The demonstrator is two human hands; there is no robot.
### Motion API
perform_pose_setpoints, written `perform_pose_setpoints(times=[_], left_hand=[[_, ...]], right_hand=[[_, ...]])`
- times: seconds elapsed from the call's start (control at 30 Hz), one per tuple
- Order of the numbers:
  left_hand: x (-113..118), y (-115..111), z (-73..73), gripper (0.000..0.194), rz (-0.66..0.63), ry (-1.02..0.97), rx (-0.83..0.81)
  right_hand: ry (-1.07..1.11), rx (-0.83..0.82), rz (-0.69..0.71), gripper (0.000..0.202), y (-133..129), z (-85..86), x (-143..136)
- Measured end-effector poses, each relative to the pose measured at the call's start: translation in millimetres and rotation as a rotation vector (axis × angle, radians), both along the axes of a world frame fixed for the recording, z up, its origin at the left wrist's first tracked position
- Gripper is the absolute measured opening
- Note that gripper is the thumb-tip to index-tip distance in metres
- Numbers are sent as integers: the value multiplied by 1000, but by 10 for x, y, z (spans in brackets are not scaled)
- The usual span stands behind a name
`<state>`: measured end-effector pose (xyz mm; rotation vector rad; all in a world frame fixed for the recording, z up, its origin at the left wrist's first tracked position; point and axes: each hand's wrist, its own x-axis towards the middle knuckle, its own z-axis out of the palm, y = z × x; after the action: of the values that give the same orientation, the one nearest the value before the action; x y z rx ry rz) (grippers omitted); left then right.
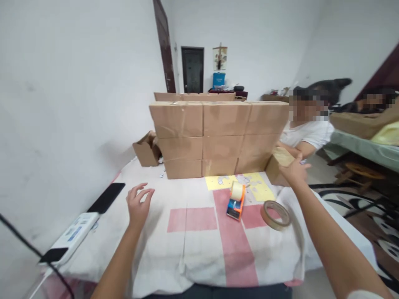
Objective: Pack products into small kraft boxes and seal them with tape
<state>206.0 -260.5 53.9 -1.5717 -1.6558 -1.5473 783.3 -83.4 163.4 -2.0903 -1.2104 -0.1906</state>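
My left hand (139, 203) hovers above the left part of the cloth-covered table, holding nothing, its fingers loosely bent and apart. At the table's right side, my right hand (294, 169) grips the near right edge of a small cardboard box (274, 169). That box stands beside a wall of stacked brown cardboard boxes (222, 139), several of them in three rows. Between my hands lie a tape dispenser (236, 201) with an orange frame and a roll of tan tape (276, 215). Part of the right hand's grip is hidden.
An open carton (146, 150) stands left of the stack. Yellow sheets (261, 187) with small scraps lie before it. A black phone-like slab (107, 197) and a white power strip (73, 236) lie by the left wall. A person in a white shirt (307, 135) leans in behind the right side.
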Motion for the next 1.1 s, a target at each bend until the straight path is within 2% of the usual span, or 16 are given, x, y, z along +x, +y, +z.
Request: perform_pose_setpoints(times=[0.03,0.1,0.13,0.17,0.27,0.3,0.33,0.4,0.5,0.57,0.63,0.73,0.8,0.93,1.03,1.1], left_hand=[[-140,75,37,20,35,-58,-11],[-418,274,84,18,117,-180,-62],[-545,404,92,18,156,-227,-88],[-661,554,91,21,187,-263,-110],[-914,1107,48,57,270,-363,-183],[-967,1310,27,71,296,-403,-213],[-1009,1512,6,85,320,-439,-242],[-1072,1887,-32,108,358,-506,-295],[-1164,2298,-85,125,387,-581,-352],[-1254,2442,-139,124,376,-607,-367],[-1375,2494,-223,121,352,-616,-369],[-1588,2479,-381,121,300,-589,-305],[-1714,2460,-466,120,309,-573,-214],[-1830,2458,-525,113,374,-575,-126],[-1824,2465,-510,110,360,-569,-144],[-1808,2464,-490,108,353,-568,-174]], right_hand=[[-22,12,24,93,-1,75,-243],[-96,46,185,70,-35,152,-887],[-138,60,288,58,-68,149,-1281],[-217,85,503,48,-109,116,-1714],[-350,17,907,25,-265,-131,-3121],[-427,-71,1081,27,-311,-243,-3585],[-462,-118,1172,26,-344,-357,-4028],[-579,-277,1277,28,-352,-565,-4815],[-737,-481,1237,34,-188,-768,-5679],[-772,-546,1164,37,15,-832,-6044],[-786,-581,1083,43,252,-858,-6286],[-753,-588,955,52,612,-866,-6545],[-697,-610,864,54,835,-858,-6712],[-536,-727,714,47,1180,-794,-7006],[-428,-737,701,45,1320,-724,-7060],[-365,-675,802,45,1342,-691,-7008]])
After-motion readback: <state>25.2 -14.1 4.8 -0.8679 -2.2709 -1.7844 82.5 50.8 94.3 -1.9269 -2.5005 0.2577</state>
